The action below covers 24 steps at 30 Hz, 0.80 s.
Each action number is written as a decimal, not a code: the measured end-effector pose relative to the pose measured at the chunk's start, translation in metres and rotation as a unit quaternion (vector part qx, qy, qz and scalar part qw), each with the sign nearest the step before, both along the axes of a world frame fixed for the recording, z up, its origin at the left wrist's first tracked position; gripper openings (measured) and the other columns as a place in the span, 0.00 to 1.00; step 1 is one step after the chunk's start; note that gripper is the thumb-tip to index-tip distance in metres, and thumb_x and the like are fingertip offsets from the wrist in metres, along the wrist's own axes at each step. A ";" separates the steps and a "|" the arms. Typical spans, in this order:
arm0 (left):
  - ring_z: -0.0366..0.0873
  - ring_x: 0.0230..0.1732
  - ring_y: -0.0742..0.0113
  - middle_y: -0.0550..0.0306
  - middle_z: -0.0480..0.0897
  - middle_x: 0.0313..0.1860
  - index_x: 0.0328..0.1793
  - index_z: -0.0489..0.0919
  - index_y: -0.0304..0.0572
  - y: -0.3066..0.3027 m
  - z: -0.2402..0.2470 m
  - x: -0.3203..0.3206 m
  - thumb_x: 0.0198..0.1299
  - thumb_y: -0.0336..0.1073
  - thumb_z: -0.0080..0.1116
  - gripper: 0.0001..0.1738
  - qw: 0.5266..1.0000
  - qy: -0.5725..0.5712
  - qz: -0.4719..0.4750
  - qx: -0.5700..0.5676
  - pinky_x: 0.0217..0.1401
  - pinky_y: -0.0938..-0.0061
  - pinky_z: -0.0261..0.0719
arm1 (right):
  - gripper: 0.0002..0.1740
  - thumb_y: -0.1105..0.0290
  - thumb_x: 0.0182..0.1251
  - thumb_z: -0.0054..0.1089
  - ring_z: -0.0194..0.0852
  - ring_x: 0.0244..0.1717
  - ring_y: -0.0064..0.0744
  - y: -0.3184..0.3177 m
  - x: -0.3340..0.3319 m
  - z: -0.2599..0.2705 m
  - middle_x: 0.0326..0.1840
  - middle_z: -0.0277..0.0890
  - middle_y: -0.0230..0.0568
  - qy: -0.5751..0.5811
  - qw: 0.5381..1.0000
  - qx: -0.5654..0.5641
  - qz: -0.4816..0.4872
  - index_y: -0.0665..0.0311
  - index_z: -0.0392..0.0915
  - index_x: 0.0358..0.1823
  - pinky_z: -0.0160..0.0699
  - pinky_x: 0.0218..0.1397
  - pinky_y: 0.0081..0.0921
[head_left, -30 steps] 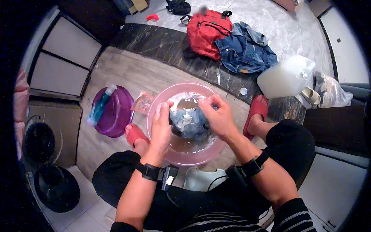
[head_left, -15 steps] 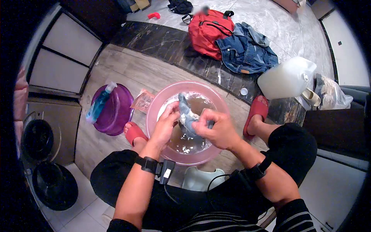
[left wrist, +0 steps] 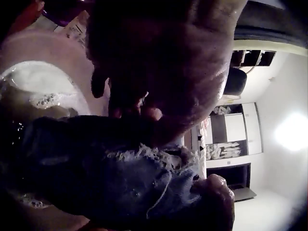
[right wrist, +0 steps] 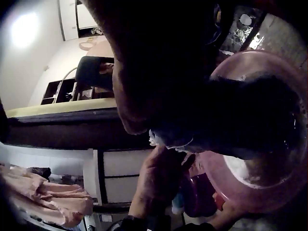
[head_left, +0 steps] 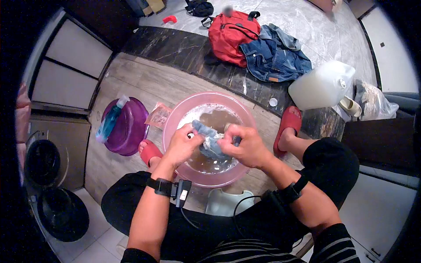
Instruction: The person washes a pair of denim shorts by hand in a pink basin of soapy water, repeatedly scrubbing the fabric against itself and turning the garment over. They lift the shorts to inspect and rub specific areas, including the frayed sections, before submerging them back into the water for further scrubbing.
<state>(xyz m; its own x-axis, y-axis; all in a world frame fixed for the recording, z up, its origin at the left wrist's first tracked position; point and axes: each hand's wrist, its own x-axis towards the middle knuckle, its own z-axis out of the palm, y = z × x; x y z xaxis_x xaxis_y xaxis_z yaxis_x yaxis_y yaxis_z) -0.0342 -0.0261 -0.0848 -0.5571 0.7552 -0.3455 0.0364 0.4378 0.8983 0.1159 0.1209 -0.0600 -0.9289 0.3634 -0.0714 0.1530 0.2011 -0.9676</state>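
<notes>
A wet piece of blue denim [head_left: 215, 152] with a pale frayed edge hangs over a pink basin [head_left: 209, 183] of murky, foamy water. My left hand [head_left: 181, 145] pinches the denim at its left side, near the fray. At its right side my right hand [head_left: 246, 146] grips it with curled fingers. In the left wrist view the frayed edge and loose threads of the denim [left wrist: 154, 180] show close up, below the dark left hand [left wrist: 173, 57]. The right wrist view is mostly dark; the left hand [right wrist: 156, 178] appears there beside the fray.
Left of the basin, a blue bottle [head_left: 110, 121] lies on a purple basin [head_left: 139, 127], with a printed packet [head_left: 158, 114] nearby. A red backpack [head_left: 230, 37], jeans [head_left: 276, 59] and a white jug [head_left: 322, 85] are beyond. A pale stool [head_left: 228, 203] stands close in front.
The denim was spread between both hands, then hung with its upper end raised; now it is lower and folded. My hands have come closer together, and the left has shifted its hold.
</notes>
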 end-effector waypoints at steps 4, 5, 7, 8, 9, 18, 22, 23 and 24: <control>0.65 0.29 0.77 0.65 0.70 0.25 0.26 0.70 0.39 -0.007 -0.010 -0.008 0.49 0.31 0.58 0.08 0.999 -0.001 -0.017 0.037 0.33 0.79 0.65 | 0.10 0.66 0.61 0.60 0.65 0.28 0.18 -0.001 0.001 0.005 0.26 0.70 0.29 -0.053 0.988 -0.117 0.088 0.63 0.71 0.27 0.66 0.32 0.20; 0.65 0.29 0.77 0.65 0.70 0.25 0.26 0.69 0.39 -0.009 -0.008 -0.008 0.49 0.30 0.58 0.08 0.999 0.000 -0.021 0.047 0.32 0.79 0.65 | 0.10 0.66 0.63 0.60 0.65 0.29 0.17 0.000 0.000 0.004 0.29 0.70 0.28 -0.075 0.976 -0.170 0.111 0.63 0.71 0.30 0.66 0.32 0.19; 0.65 0.29 0.76 0.65 0.70 0.26 0.26 0.69 0.40 -0.009 -0.001 -0.007 0.49 0.30 0.58 0.08 0.998 -0.003 -0.027 0.053 0.33 0.78 0.65 | 0.07 0.68 0.63 0.56 0.68 0.29 0.20 0.000 -0.004 -0.004 0.27 0.70 0.28 -0.095 0.963 -0.244 0.068 0.63 0.70 0.34 0.69 0.33 0.22; 0.66 0.30 0.76 0.65 0.72 0.27 0.26 0.69 0.40 -0.010 0.001 -0.007 0.48 0.29 0.58 0.08 0.998 -0.007 -0.028 0.050 0.34 0.79 0.66 | 0.06 0.70 0.63 0.55 0.70 0.29 0.22 0.000 -0.006 -0.012 0.26 0.71 0.29 -0.105 0.953 -0.281 0.047 0.63 0.70 0.36 0.71 0.33 0.23; 0.66 0.31 0.76 0.64 0.73 0.28 0.26 0.69 0.39 -0.010 0.004 -0.007 0.48 0.29 0.58 0.08 0.998 -0.012 -0.029 0.047 0.35 0.79 0.67 | 0.11 0.70 0.62 0.54 0.74 0.36 0.28 0.000 -0.009 -0.016 0.34 0.73 0.38 -0.082 0.974 -0.213 0.013 0.63 0.69 0.45 0.74 0.39 0.26; 0.71 0.51 0.67 0.50 0.78 0.45 0.27 0.68 0.37 -0.005 0.029 -0.001 0.45 0.29 0.58 0.09 0.994 0.005 -0.081 0.068 0.55 0.73 0.67 | 0.12 0.71 0.56 0.57 0.69 0.53 0.34 0.015 -0.014 -0.025 0.52 0.70 0.44 0.054 0.986 0.078 0.134 0.66 0.71 0.42 0.69 0.56 0.29; 0.72 0.49 0.67 0.55 0.76 0.41 0.26 0.65 0.39 -0.005 0.045 -0.003 0.45 0.28 0.56 0.10 0.992 0.005 -0.126 0.015 0.54 0.73 0.67 | 0.07 0.73 0.53 0.56 0.71 0.48 0.28 0.028 -0.015 -0.005 0.45 0.73 0.35 -0.079 0.973 -0.213 0.033 0.63 0.70 0.34 0.69 0.54 0.26; 0.72 0.47 0.69 0.56 0.75 0.39 0.26 0.64 0.40 -0.006 0.046 -0.003 0.46 0.28 0.56 0.10 0.992 0.008 -0.123 -0.011 0.52 0.74 0.68 | 0.06 0.73 0.53 0.57 0.70 0.42 0.21 0.033 -0.014 -0.015 0.36 0.73 0.26 -0.078 0.974 -0.209 0.029 0.61 0.70 0.32 0.70 0.48 0.22; 0.72 0.45 0.70 0.58 0.74 0.36 0.26 0.63 0.40 -0.006 0.047 -0.004 0.46 0.28 0.56 0.11 0.992 0.012 -0.121 -0.037 0.50 0.75 0.68 | 0.06 0.71 0.53 0.57 0.70 0.39 0.21 0.031 -0.015 -0.011 0.34 0.72 0.27 -0.070 0.977 -0.202 0.018 0.61 0.71 0.32 0.70 0.45 0.22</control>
